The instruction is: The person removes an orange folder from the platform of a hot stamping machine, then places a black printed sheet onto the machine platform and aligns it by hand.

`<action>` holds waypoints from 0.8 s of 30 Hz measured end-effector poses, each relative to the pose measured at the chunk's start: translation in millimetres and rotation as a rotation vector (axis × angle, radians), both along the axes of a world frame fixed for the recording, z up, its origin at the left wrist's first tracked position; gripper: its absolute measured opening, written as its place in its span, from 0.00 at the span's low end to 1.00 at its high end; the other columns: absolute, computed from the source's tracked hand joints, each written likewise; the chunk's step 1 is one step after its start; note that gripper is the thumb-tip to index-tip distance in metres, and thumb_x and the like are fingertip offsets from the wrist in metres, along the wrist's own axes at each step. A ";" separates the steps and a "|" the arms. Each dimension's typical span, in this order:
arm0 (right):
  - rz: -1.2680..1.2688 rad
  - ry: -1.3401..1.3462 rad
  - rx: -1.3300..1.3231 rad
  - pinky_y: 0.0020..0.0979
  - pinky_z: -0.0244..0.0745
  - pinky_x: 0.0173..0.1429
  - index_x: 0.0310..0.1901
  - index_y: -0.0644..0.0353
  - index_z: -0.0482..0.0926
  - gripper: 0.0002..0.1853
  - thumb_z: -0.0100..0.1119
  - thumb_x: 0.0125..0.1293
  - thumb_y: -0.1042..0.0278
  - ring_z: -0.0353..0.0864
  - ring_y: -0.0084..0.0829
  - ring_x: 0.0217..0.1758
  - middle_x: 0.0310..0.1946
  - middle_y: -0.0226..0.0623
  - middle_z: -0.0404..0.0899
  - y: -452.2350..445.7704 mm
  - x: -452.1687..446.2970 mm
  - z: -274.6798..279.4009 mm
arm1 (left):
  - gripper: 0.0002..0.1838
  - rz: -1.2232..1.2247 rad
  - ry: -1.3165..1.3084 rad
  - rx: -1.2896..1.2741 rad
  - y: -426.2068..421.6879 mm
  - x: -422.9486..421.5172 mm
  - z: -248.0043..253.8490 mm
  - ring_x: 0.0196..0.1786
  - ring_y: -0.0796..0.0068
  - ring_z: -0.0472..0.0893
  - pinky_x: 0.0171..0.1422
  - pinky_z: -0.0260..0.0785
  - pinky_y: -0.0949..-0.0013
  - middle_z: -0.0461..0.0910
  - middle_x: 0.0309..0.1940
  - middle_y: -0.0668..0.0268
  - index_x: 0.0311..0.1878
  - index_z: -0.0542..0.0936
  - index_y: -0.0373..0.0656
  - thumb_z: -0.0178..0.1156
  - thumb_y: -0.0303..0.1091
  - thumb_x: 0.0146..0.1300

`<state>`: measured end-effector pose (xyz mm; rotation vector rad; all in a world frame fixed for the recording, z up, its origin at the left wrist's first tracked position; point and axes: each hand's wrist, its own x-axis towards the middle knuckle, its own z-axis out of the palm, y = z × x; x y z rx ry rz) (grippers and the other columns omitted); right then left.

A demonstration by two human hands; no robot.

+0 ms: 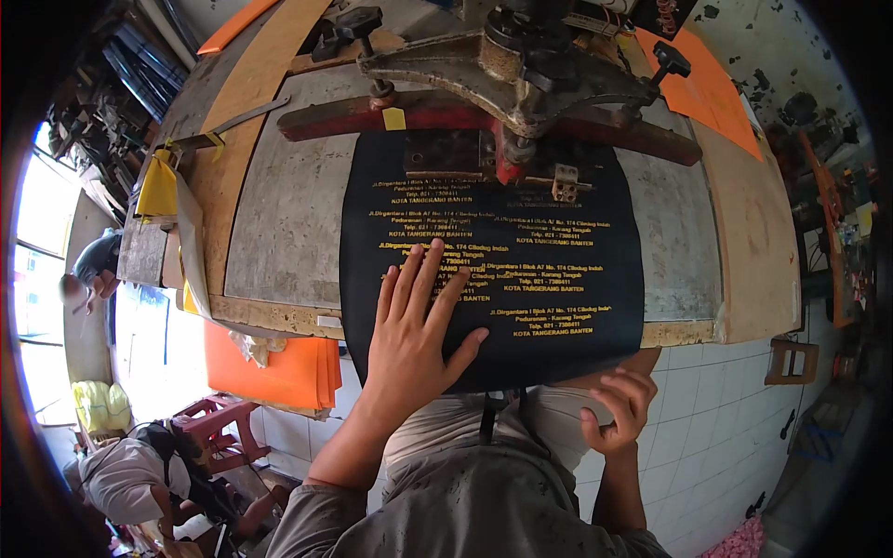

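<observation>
Table, press, black sheet: yellow lettering upright from the person's side

The table spreads widest, its grey top bordered by wooden strips. Over its far part stands the press, a heavy cast-metal frame above a red crossbar that runs left to right, its right end nearer the person. The black sheet lies on the table's near middle; it passes beneath the press at the far side, and its near end reaches over the table's front edge towards the person's lap. With the far end hidden, the sheet's full long axis cannot be told; the part in view is somewhat wider than deep. The left hand rests flat on it, left of centre, fingers slightly parted and pointing towards the press, thumb spread rightwards. The right hand is just beside the near right corner, fingers half curled, thumb apart from them; whether it touches the sheet cannot be told. The yellow lettering forms several small address blocks, their lines running left to right with a slight dip rightwards.
</observation>
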<state>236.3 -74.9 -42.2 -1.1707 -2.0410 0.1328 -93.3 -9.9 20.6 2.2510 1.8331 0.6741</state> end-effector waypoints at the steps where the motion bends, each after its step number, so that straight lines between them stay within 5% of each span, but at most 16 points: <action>1: -0.024 -0.009 -0.003 0.48 0.72 0.65 0.47 0.54 0.87 0.15 0.71 0.61 0.59 0.79 0.47 0.64 0.57 0.38 0.83 3.8 -2.5 0.1 | 0.36 -0.008 -0.007 -0.001 0.0 -1.0 -0.6 0.86 0.44 0.58 0.87 0.47 0.40 0.61 0.83 0.49 0.74 0.75 0.45 0.70 0.49 0.66; 9: -0.132 -0.108 0.012 0.53 0.59 0.78 0.57 0.53 0.84 0.20 0.67 0.69 0.52 0.68 0.52 0.77 0.68 0.42 0.77 26.3 -21.2 -4.4 | 0.29 -0.052 -0.075 -0.006 1.0 -6.3 2.3 0.83 0.42 0.61 0.86 0.48 0.37 0.63 0.81 0.50 0.68 0.83 0.57 0.73 0.48 0.63; 15: -0.145 -0.119 0.056 0.52 0.56 0.79 0.56 0.49 0.83 0.18 0.67 0.72 0.50 0.68 0.50 0.76 0.68 0.40 0.77 29.0 -19.0 -16.6 | 0.25 -0.103 -0.022 0.063 -3.1 -10.8 -4.1 0.68 0.55 0.73 0.84 0.53 0.35 0.74 0.59 0.62 0.61 0.89 0.63 0.76 0.47 0.58; 24: -0.144 -0.123 0.107 0.51 0.57 0.79 0.60 0.44 0.80 0.18 0.66 0.73 0.50 0.67 0.47 0.77 0.69 0.37 0.77 31.7 -16.2 -28.0 | 0.24 -0.062 -0.098 0.108 -1.2 -8.1 -6.1 0.56 0.63 0.76 0.83 0.57 0.35 0.71 0.45 0.67 0.55 0.92 0.61 0.80 0.46 0.52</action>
